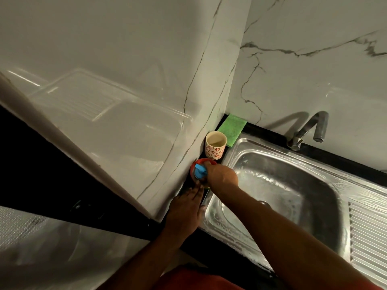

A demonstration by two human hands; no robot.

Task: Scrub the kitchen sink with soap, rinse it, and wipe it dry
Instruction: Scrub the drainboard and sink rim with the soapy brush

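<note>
A red soap bottle (193, 166) with a blue top (200, 171) stands on the black counter strip to the left of the steel sink (247, 146). My right hand (222, 177) reaches across the basin's left rim, and its fingers curl over the bottle's top. Just below the bottle lies my left hand (185, 208), fingers straight and pointing up at its base. The wet basin holds nothing, and its drain (264, 204) shows beside my right forearm. A green scrub pad (232, 126) lies flat in the back corner.
A floral cup (215, 147) stands between the bottle and the scrub pad. The tap (307, 130) rises behind the basin, with no water running from it. A ribbed draining board (368, 233) lies to the right. A marble wall panel closes in the left side.
</note>
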